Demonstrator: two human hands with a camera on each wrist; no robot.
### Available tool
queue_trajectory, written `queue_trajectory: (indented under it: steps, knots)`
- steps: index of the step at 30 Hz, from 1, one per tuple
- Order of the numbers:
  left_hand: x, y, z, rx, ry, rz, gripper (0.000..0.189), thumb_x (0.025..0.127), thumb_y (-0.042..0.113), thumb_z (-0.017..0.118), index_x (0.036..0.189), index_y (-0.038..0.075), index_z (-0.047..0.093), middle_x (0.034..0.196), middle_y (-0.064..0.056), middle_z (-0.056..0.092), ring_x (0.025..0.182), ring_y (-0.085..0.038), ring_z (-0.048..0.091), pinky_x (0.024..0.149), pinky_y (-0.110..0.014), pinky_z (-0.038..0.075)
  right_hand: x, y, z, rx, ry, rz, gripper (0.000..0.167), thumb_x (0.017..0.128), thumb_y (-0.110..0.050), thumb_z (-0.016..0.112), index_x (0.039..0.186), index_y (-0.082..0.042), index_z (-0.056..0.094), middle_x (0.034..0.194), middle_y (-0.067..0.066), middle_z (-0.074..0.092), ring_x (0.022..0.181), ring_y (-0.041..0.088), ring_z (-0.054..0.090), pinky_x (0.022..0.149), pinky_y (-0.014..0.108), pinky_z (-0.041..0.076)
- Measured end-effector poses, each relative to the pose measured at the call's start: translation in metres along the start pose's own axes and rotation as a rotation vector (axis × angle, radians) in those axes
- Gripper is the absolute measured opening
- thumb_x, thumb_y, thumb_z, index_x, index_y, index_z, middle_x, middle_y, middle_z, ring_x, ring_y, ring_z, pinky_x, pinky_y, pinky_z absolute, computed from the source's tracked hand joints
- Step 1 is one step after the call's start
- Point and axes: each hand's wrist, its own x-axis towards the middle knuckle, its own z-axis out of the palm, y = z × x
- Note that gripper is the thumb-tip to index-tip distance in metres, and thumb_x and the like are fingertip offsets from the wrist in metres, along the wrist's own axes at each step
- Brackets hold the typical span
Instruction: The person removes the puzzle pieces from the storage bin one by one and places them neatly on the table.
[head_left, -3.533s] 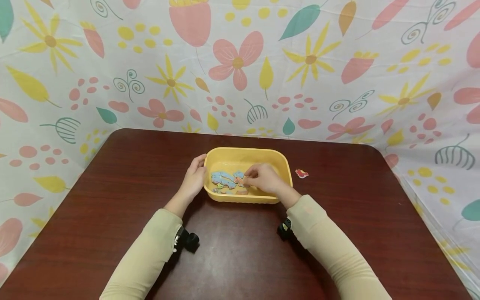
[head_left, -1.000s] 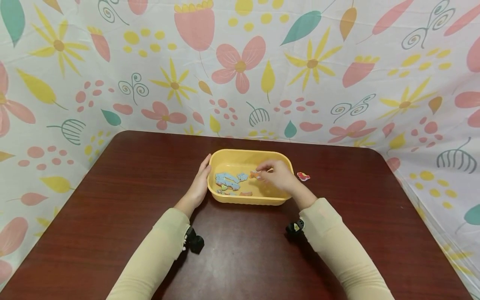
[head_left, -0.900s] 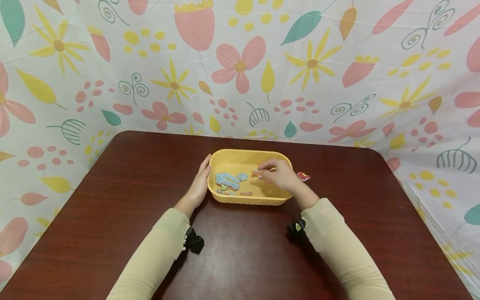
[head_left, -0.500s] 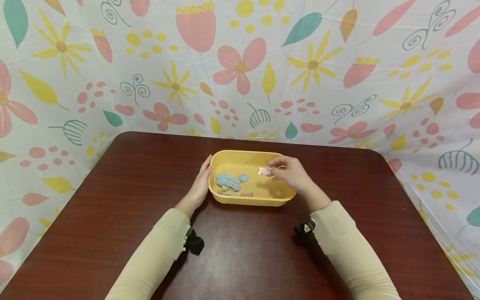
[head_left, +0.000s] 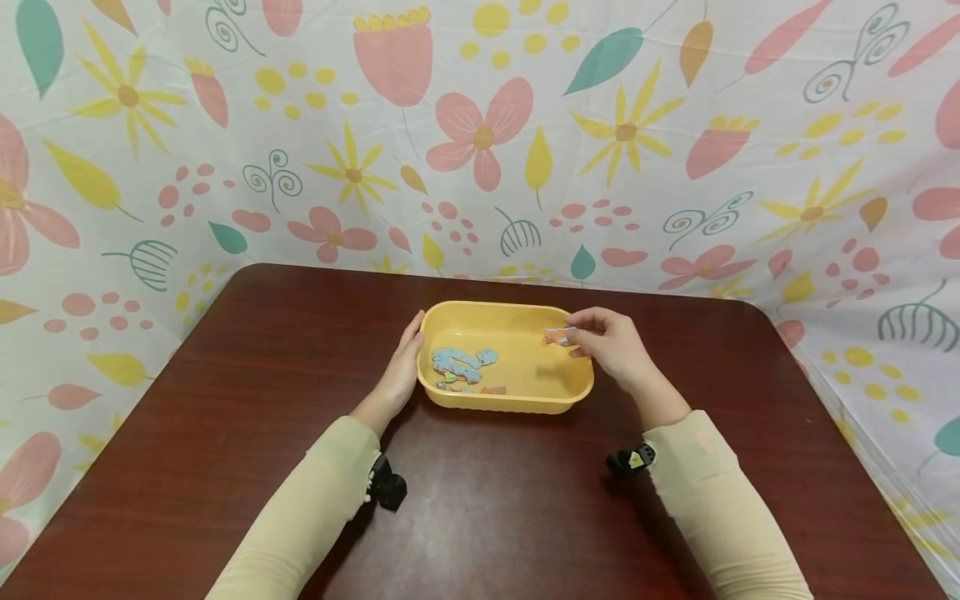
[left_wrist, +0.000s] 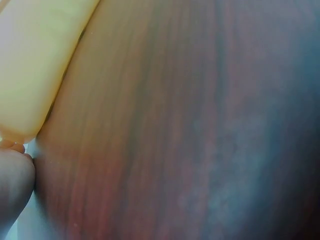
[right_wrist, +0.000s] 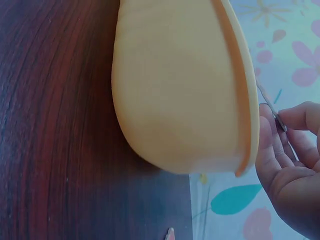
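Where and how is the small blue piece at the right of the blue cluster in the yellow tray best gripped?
Likely a pinch on its edges, coming from above and the right. The small blue piece looks thin and lies flat inside the yellow tray, whose walls hinder a low approach; other blue pieces crowd its left, while bare tray floor lies on its right.

Smooth plastic tub (head_left: 498, 403), glossy table (head_left: 480, 508)

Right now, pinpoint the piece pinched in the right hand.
In the head view, the held piece is over the right part of the yellow tub, right of the small blue piece, at the fingertips of the right hand.
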Motion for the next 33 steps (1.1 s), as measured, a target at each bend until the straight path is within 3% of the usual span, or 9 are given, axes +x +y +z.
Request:
queue_trajectory:
  steps: [7,11,14,18,23,27,30,33]
  knots:
    - [-0.003,0.007,0.000,-0.001,-0.015,-0.027,0.050,0.105,0.024,0.020,0.154,0.021,0.008,0.160,0.000,0.003,0.147,-0.020,0.003,0.118,-0.042,0.010,-0.005,0.002,-0.007,0.032,0.028,0.017,0.037,0.091,-0.012,0.061,0.119,0.010,0.054,0.094,0.003,0.061,0.074,0.011,0.068,0.074,0.038,0.057]
    - [-0.005,0.011,0.002,0.005,-0.017,-0.032,0.050,0.105,0.024,0.020,0.154,0.022,0.009,0.160,0.000,0.004,0.147,-0.020,0.004,0.118,-0.042,0.013,-0.008,0.004,-0.011,0.024,0.055,0.032,0.037,0.090,-0.018,0.063,0.118,0.006,0.056,0.087,-0.006,0.063,0.070,0.012,0.069,0.066,0.029,0.056]
    - [-0.003,0.006,0.002,0.019,-0.007,-0.015,0.050,0.105,0.026,0.021,0.154,0.022,0.011,0.160,0.001,0.006,0.147,-0.020,0.006,0.118,-0.043,0.014,-0.010,0.005,-0.015,0.034,0.061,0.042,0.037,0.090,-0.019,0.064,0.117,0.004,0.056,0.084,-0.011,0.064,0.069,0.009,0.069,0.059,0.023,0.052]
    - [-0.002,0.003,0.001,0.006,-0.010,-0.016,0.050,0.105,0.025,0.021,0.154,0.021,0.010,0.160,0.001,0.006,0.147,-0.020,0.005,0.118,-0.043,0.013,-0.013,0.007,-0.021,0.093,0.070,0.036,0.026,0.090,-0.015,0.063,0.111,0.000,0.058,0.081,-0.010,0.066,0.068,0.009,0.069,0.058,0.021,0.050]
    - [-0.010,0.019,0.003,-0.025,-0.027,-0.030,0.051,0.105,0.021,0.021,0.154,0.017,0.008,0.160,-0.003,0.003,0.147,-0.023,0.003,0.118,-0.044,0.011,-0.014,0.011,-0.029,0.130,0.090,0.032,0.017,0.090,-0.013,0.063,0.105,-0.006,0.058,0.076,-0.009,0.068,0.066,0.008,0.068,0.060,0.022,0.054]
    - [-0.015,0.027,0.005,-0.009,-0.024,-0.037,0.051,0.105,0.020,0.021,0.154,0.015,0.008,0.160,-0.005,0.003,0.147,-0.024,0.002,0.118,-0.044,0.010,-0.016,0.016,-0.035,0.237,0.088,0.016,0.019,0.089,-0.008,0.063,0.106,-0.002,0.056,0.079,-0.004,0.068,0.067,0.010,0.069,0.063,0.025,0.056]
    - [-0.015,0.024,0.005,-0.020,-0.020,-0.034,0.051,0.105,0.020,0.021,0.154,0.015,0.009,0.160,-0.004,0.004,0.147,-0.023,0.002,0.118,-0.043,0.009,-0.017,0.019,-0.040,0.289,0.095,0.007,0.022,0.088,-0.007,0.064,0.107,0.001,0.055,0.083,-0.002,0.068,0.069,0.011,0.070,0.065,0.028,0.057]
    - [-0.010,0.016,0.004,-0.019,-0.007,-0.022,0.050,0.105,0.022,0.022,0.154,0.018,0.011,0.160,-0.002,0.006,0.147,-0.021,0.003,0.118,-0.042,0.010,-0.019,0.023,-0.044,0.266,0.108,0.004,0.022,0.088,-0.010,0.065,0.106,-0.001,0.057,0.085,-0.004,0.066,0.073,0.009,0.070,0.068,0.028,0.057]
